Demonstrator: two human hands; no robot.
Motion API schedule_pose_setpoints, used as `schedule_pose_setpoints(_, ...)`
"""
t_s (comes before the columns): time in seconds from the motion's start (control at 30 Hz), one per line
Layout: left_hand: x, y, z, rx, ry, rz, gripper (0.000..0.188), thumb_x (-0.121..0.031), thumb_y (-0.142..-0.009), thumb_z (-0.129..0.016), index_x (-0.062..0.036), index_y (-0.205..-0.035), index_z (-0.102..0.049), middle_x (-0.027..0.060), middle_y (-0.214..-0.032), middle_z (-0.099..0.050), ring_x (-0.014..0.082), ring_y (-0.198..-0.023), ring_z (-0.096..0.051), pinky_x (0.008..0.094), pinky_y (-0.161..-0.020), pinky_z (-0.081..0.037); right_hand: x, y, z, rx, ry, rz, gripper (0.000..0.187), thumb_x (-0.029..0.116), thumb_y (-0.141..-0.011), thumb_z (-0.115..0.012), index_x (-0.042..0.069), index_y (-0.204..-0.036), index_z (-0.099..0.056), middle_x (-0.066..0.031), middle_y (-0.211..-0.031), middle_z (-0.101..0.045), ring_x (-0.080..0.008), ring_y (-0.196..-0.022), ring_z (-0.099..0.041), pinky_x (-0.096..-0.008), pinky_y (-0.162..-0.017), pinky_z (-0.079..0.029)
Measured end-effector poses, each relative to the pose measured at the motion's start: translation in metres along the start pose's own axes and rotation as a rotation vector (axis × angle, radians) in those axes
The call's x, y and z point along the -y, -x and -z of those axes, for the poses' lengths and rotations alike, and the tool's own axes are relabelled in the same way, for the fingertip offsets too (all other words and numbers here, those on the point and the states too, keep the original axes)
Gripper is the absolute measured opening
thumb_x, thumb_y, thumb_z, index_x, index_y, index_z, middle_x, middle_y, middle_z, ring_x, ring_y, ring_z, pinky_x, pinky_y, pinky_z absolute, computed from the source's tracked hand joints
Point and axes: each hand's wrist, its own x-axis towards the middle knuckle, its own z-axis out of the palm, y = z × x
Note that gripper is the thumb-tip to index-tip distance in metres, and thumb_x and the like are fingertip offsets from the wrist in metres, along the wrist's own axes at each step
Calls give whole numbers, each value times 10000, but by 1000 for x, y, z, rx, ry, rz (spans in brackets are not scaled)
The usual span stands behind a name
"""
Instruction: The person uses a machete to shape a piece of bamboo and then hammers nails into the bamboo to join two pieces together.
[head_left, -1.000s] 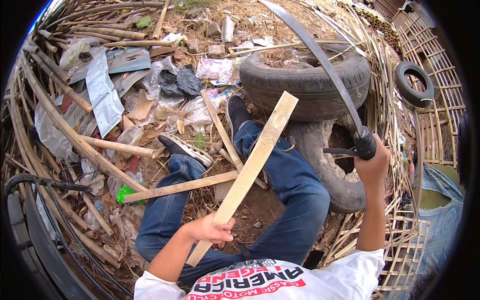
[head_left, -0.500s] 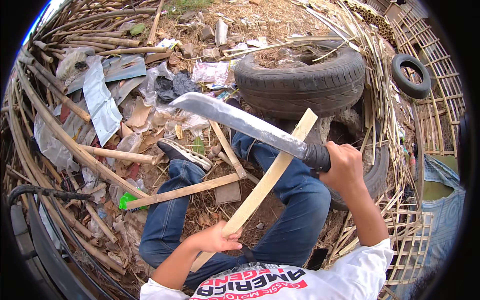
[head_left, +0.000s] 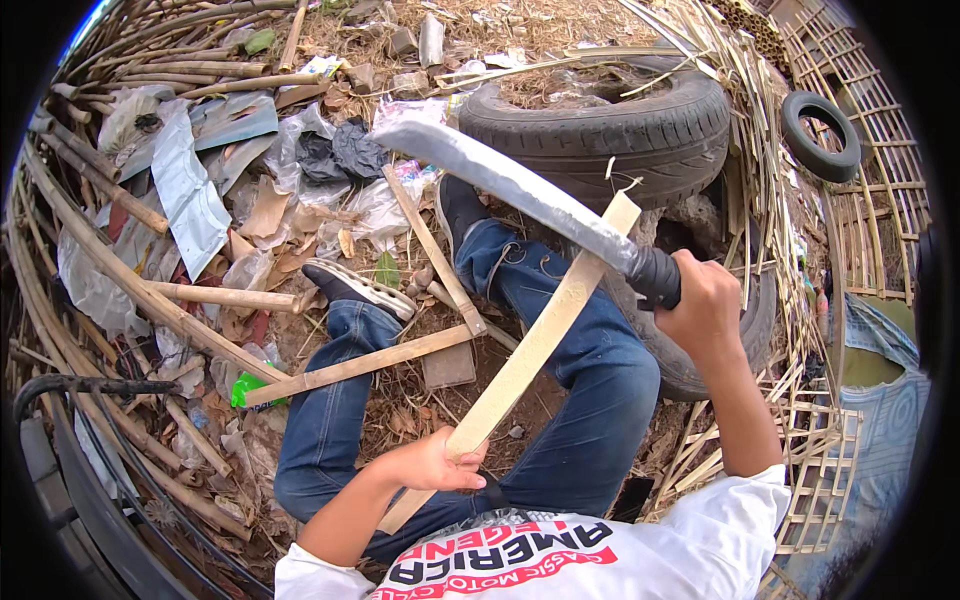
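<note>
My left hand is closed around the lower part of a flat, pale bamboo strip, which slants up and away to the right across my lap. A black-wrapped handle sits in my right hand; it belongs to a machete whose long, broad blade points to the upper left. The blade crosses the strip near its far end; whether they touch I cannot tell. Small shavings show just beyond that end. Another split bamboo piece lies across my left leg, beside a thinner slat between my feet.
A large tyre lies in front of me, another tyre at my right knee. Bamboo poles crowd the left. Bundled strips and woven bamboo lattice line the right. Plastic litter and a brick are on the ground.
My right hand and the machete have moved slightly right, nearer the strip's far end. Small shavings now show beyond that end. My left hand keeps its grip on the strip.
</note>
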Motion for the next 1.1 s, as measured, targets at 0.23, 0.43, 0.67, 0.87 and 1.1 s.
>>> schedule_pose_setpoints(0.23,19,20,16,-26,58,-24,429,79,-829,-687,-134,-739,-324,-75,-653,-321,40,-548,-325,229,-498,-292,-60,-23,8,-20,170,-378,194,133,-721,-692,38,-830,-562,-196,-726,-651,-415,-730,-648,-495,-635,-497)
schedule_pose_setpoints(0.43,21,16,25,-6,221,8,430,69,-836,-684,-141,-739,-321,-54,-627,-363,61,-538,-363,249,-469,-301,-32,14,22,-157,-277,-441,277,53,-599,-707,32,-860,-616,-157,-709,-639,-385,-667,-631,-418,-615,-483)
schedule_pose_setpoints(0.67,14,9,14,46,81,-98,456,-13,-835,-730,-149,-729,-308,-75,-681,-315,38,-601,-314,218,-529,-306,31,4,13,-28,-267,114,411,110,-466,-764,58,-832,-584,-121,-669,-611,-322,-631,-620,-401,-643,-502)
schedule_pose_setpoints(0.87,-10,17,-3,-6,105,38,441,67,-839,-688,-141,-737,-312,-77,-636,-313,30,-548,-298,231,-480,-261,-7,-16,-8,-22,-93,19,353,123,-504,-773,61,-785,-567,-119,-646,-610,-345,-633,-610,-423,-592,-479)
schedule_pose_setpoints(1.1,14,10,5,25,34,17,431,73,-854,-665,-136,-754,-301,-69,-637,-333,48,-550,-310,236,-501,-279,8,3,-4,-11,-130,114,347,101,-490,-750,66,-781,-565,-116,-664,-614,-338,-655,-624,-412,-621,-493)
